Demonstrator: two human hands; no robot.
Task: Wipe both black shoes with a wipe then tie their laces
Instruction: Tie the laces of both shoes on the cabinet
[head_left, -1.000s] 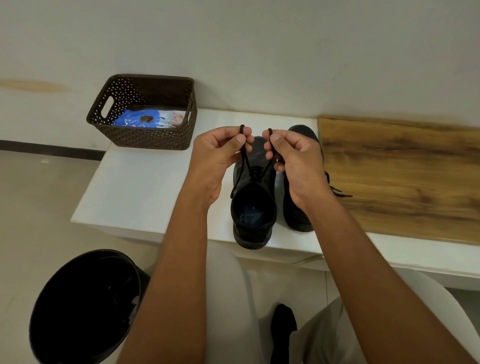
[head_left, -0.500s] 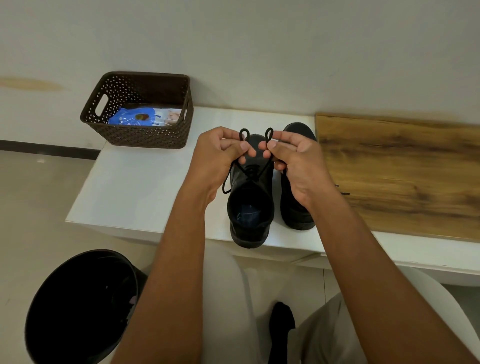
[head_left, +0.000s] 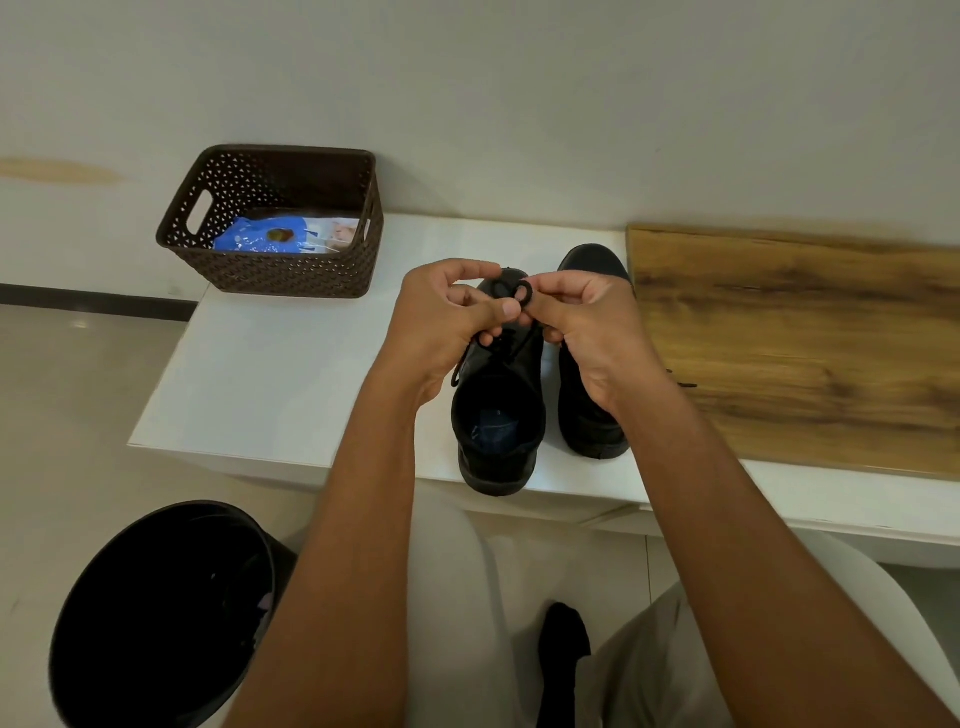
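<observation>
A black bin (head_left: 156, 613) sits nearest, on the floor. On the white table (head_left: 270, 374), left hand (head_left: 447, 322) and right hand (head_left: 587, 332) each pinch laces (head_left: 511, 293) above the left shoe (head_left: 498, 415) (its mate, the right shoe (head_left: 592, 415), alongside). Farther back stands a brown basket (head_left: 275, 223).

Two shoes sit side by side on the worktop (head_left: 291, 374), left shoe (head_left: 498, 441) nearer the front edge than the right shoe (head_left: 592, 431). Basket (head_left: 291, 270) back left, packet (head_left: 270, 241) inside. Board (head_left: 805, 338) right of the shoes. Bin (head_left: 156, 613) on the floor, front left.
</observation>
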